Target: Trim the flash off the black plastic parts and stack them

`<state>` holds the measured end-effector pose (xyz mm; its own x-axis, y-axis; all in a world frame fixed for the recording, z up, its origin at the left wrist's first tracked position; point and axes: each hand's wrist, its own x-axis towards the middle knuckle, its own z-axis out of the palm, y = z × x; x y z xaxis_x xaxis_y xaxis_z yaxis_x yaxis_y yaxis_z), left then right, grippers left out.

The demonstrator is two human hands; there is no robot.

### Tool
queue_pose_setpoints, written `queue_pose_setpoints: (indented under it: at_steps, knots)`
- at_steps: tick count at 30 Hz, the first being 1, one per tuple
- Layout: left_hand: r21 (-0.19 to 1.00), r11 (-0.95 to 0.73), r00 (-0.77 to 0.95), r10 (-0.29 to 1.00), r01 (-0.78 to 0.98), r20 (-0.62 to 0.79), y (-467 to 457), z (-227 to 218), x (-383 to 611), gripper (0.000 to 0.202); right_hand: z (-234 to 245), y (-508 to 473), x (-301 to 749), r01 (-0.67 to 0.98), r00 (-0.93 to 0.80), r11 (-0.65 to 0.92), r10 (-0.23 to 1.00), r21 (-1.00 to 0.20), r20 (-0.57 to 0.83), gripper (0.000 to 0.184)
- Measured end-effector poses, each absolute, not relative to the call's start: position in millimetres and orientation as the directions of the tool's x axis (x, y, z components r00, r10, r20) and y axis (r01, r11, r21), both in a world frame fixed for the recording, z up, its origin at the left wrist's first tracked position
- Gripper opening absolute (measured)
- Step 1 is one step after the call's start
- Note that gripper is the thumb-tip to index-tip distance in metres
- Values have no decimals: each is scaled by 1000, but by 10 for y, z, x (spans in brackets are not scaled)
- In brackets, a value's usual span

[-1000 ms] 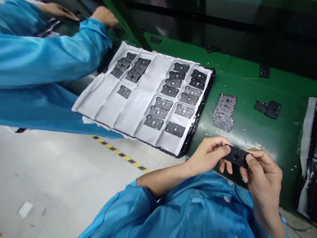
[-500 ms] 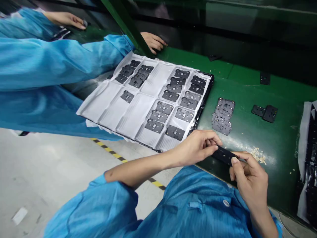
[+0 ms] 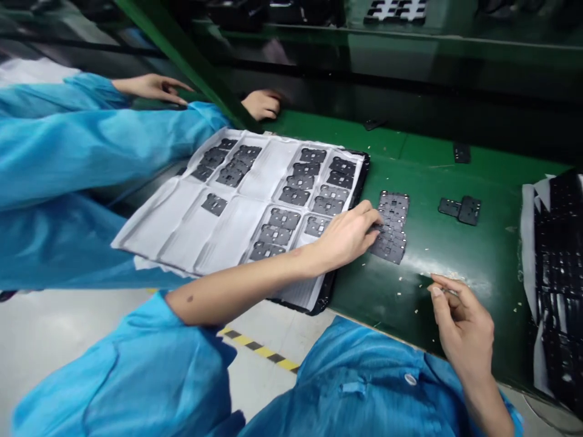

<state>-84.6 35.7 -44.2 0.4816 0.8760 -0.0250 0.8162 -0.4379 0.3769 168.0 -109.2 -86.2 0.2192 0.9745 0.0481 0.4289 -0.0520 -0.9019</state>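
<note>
My left hand [image 3: 350, 235] reaches to the left edge of an overlapping row of thin black plastic plates [image 3: 392, 221] on the green bench. Its thumb and fingers close at the edge of a plate, their tips partly hidden. My right hand [image 3: 464, 318] hovers over the bench near its front edge, thumb and index finger pinched together; whether anything tiny is between them cannot be made out. Left of the row, a tray lined with white sheet [image 3: 218, 233] carries several similar plates in its compartments. My left forearm crosses the tray's near right corner.
Two black plates [image 3: 469, 210] lie right of the row, another [image 3: 461, 153] farther back. Small pale scraps dot the bench. A stack of black trays [image 3: 558, 285] stands at right. A co-worker's blue sleeve [image 3: 136, 142] and hand [image 3: 263, 104] are beyond the tray, beside a green post [image 3: 182, 57].
The black plate held between both hands has left my right hand. My left hand moved forward to the plate row. My right hand stayed near the front edge, and the view shifted.
</note>
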Motion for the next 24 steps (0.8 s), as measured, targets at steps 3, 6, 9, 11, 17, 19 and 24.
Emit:
queue_pose_setpoints:
  at_steps: [3,6,9,11,17,19,24]
  knots:
    - [381,-459,503,864,803,-19,535,-386,-790,18,-865,-1052,1690,437,201,16,973,-899,115,18]
    - [421,-523,579,815,742,-9,819,-355,-508,16,-821,-1000,1670,439,178,90,967,-894,185,17]
    - [446,-612,683,730,653,2,1136,-371,-49,19,-786,-979,1648,437,164,125,963,-891,216,17]
    - [420,-661,730,684,622,-4,1329,-405,264,33,-783,-986,1647,434,168,131,960,-891,223,16]
    - [225,-787,818,558,574,-137,1570,-424,694,31,-815,-1035,1702,435,185,129,956,-891,228,16]
    - [150,-840,852,506,522,-135,1529,-383,657,23,-828,-1040,1719,434,184,128,956,-892,227,16]
    - [36,-884,880,458,465,-129,1391,-270,470,26,-856,-1035,1726,422,162,147,959,-895,234,16]
